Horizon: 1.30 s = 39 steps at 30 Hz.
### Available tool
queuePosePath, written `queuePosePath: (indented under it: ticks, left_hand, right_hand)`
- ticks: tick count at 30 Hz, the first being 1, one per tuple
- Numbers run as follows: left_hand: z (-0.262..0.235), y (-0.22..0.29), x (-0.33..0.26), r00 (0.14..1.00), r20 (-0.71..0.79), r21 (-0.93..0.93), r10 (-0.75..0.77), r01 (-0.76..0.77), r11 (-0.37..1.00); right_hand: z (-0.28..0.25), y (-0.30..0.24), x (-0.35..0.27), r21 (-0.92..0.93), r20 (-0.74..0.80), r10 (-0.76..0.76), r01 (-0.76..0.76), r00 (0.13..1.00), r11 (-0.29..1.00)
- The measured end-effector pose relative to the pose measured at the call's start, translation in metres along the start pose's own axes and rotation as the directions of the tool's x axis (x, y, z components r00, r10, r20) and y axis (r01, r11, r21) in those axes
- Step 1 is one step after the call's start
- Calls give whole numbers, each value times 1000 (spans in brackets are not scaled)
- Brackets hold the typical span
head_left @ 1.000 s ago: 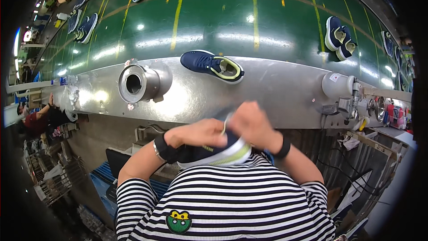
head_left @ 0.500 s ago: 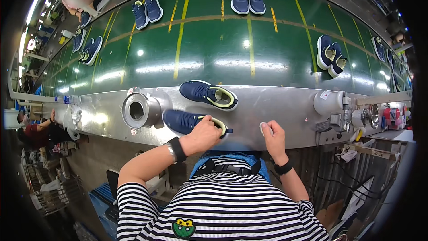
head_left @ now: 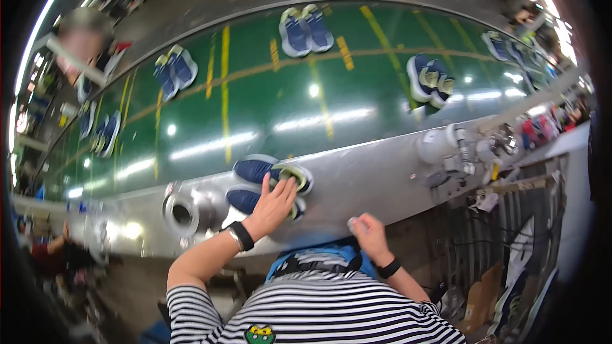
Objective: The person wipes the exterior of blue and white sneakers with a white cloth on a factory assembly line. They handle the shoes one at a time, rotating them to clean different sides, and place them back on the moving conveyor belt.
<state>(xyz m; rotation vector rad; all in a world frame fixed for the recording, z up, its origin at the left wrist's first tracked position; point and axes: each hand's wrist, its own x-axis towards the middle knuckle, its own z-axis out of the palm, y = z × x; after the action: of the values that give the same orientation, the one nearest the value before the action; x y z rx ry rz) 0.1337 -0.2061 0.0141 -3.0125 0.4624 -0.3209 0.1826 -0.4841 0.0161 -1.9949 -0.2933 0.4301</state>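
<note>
Two navy shoes with pale green lining lie side by side on the metal ledge, toes to the left. My left hand reaches across the near shoe to the far shoe, its fingers stretched out at that shoe's tongue and opening. The hand covers much of the near shoe's middle. To the right, just over the ledge's front edge, my right hand pinches a small whitish piece between thumb and forefinger; its exact kind is too small to make out.
Beyond the metal ledge runs a green conveyor belt with yellow marks, carrying several pairs of navy shoes. A round metal container stands left, a whitish canister right. Another person is at the far left.
My left hand has left the near shoe's collar and moved to the far shoe's opening. My right hand still pinches the small piece. The whole view has tilted.
</note>
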Motion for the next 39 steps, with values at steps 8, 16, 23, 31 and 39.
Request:
queuePosePath:
  ticks: [8, 16, 23, 31, 39]
  left_hand:
    - [16, -44, 68, 941, 234, -186, 245, -204, 961]
    - [79, -140, 213, 837, 47, 98, 546, -548, 831]
    - [127, -150, 233, 844, 365, 211, 392, -485, 849]
    - [-5, -13, 64, 892, 407, -357, 197, -43, 933]
    - [-43, 91, -184, 696, 712, -531, -94, 621, 576]
  right_hand:
    - [-21, -11, -15, -10, -9, 126, -126, 992, 992]
    - [-57, 12, 12, 58, -73, 200, -196, 977, 979]
    - [-76, 31, 36, 72, 9, 306, -306, 952, 949]
    - [-16, -10, 93, 400, 499, 7, -237, 867, 885]
    - [89, -89, 38, 223, 823, -116, -129, 557, 966]
